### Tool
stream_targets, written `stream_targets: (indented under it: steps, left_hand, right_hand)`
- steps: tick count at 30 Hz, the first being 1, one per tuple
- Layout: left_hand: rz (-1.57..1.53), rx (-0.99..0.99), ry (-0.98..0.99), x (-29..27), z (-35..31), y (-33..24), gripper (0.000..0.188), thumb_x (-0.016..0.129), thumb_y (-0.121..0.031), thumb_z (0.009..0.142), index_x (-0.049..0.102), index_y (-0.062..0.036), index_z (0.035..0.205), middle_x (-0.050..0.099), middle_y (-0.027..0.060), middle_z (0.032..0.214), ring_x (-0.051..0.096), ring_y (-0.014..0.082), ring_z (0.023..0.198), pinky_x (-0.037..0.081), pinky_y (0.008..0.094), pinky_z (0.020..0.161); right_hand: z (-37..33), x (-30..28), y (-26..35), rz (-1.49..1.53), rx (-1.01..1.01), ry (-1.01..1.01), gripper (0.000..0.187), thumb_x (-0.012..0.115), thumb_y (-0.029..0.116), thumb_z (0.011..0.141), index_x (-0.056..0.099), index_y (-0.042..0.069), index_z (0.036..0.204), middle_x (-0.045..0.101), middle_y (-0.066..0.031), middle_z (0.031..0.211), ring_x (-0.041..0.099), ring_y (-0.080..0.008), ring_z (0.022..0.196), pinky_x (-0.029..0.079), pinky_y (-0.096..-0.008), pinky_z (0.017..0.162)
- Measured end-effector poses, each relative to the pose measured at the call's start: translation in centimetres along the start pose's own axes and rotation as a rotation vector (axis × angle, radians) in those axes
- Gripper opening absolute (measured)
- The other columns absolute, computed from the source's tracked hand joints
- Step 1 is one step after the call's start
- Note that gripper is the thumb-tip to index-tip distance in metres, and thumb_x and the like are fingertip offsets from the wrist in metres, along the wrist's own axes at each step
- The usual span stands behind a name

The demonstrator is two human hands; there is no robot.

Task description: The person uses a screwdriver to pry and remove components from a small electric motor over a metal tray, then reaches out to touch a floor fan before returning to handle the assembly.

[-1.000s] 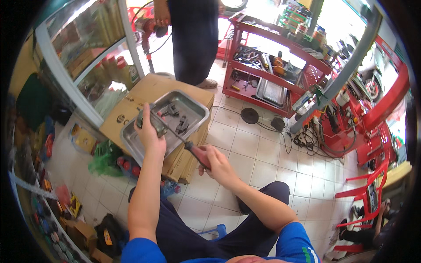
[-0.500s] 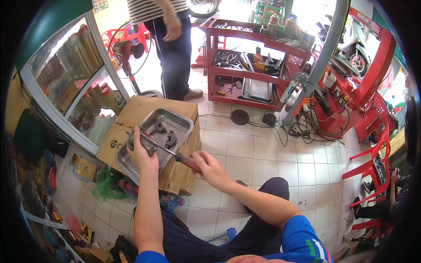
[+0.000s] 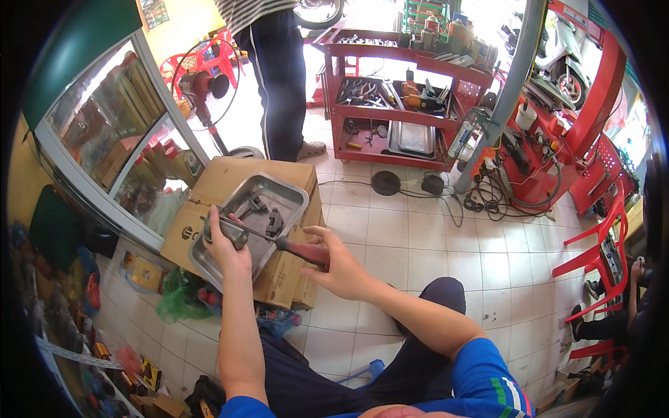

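Note:
Over the metal tray [image 3: 282, 263], my left hand [image 3: 228, 247] is closed round a dark, rounded metal part [image 3: 235, 237], its exact kind unclear. A screwdriver [image 3: 305, 251] with a red and black handle lies across it, its shaft reaching the part beside my left thumb. My right hand [image 3: 339, 268] has the butt of the handle between thumb and fingers in a loose hold, the fingers partly spread. Inside the tray lie dark metal pieces [image 3: 274, 223], near my left fingers.
The tray rests on a cardboard box [image 3: 202, 182]. Beyond stands a red tool cart [image 3: 390, 113] with tools; a person [image 3: 279, 83] is left of it. A glass cabinet [image 3: 115, 118] flanks the box. Cables [image 3: 488, 198] lie by a grey post, and red chairs [image 3: 599, 258] stand at right.
My right fingers have loosened and spread round the screwdriver handle. My left hand keeps hold of the metal part. The standing person's hand has left the view.

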State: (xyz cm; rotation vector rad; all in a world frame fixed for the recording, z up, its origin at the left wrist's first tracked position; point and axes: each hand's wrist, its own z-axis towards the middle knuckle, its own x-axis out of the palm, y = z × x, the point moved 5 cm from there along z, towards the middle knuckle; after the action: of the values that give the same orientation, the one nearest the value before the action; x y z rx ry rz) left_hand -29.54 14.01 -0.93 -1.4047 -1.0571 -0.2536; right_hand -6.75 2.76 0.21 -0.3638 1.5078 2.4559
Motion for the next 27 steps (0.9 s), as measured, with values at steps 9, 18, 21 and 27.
stream_targets:
  steps: [9,18,21,27]
  left_hand:
    - [-0.002,-0.065,0.045,0.1,-0.6,1.8,0.051,0.083,-0.017,0.085,0.049,-0.0089,0.122,0.060,0.0083,0.106,0.066,0.0196,0.085,0.057,0.0317,0.067]
    - [-0.007,-0.073,0.166,1.3,-0.2,2.1,0.043,0.079,-0.012,0.088,0.055,-0.0078,0.122,0.064,0.0085,0.108,0.068,0.0211,0.085,0.058,0.0343,0.066]
    - [0.020,0.070,0.233,1.6,0.9,1.4,0.030,0.075,-0.011,0.091,0.062,-0.0074,0.118,0.069,0.0075,0.100,0.068,0.0200,0.080,0.057,0.0349,0.064]
    - [0.113,-0.044,0.258,4.8,-4.2,-2.3,0.029,0.077,-0.015,0.089,0.066,-0.0096,0.114,0.069,0.0067,0.100,0.069,0.0227,0.089,0.058,0.0417,0.076]
  right_hand:
    - [-1.2,2.1,-1.6,0.346,0.399,0.264,0.054,0.068,0.028,0.097,0.043,0.003,0.137,0.064,-0.0140,0.103,0.066,-0.0197,0.087,0.052,-0.0338,0.079]
    - [0.4,-1.7,-1.4,0.531,0.498,0.141,0.045,0.064,0.031,0.099,0.048,0.001,0.128,0.069,-0.0095,0.082,0.069,-0.0146,0.068,0.051,-0.0287,0.053]
    - [2.0,-3.2,-1.1,0.396,0.423,0.129,0.042,0.064,0.032,0.098,0.053,0.003,0.126,0.069,-0.0072,0.081,0.064,-0.0114,0.060,0.045,-0.0254,0.044]
    - [3.4,-11.0,-6.2,0.628,0.358,-0.182,0.026,0.060,0.032,0.100,0.068,0.009,0.108,0.062,0.0006,0.078,0.048,-0.0051,0.056,0.034,-0.0223,0.043]
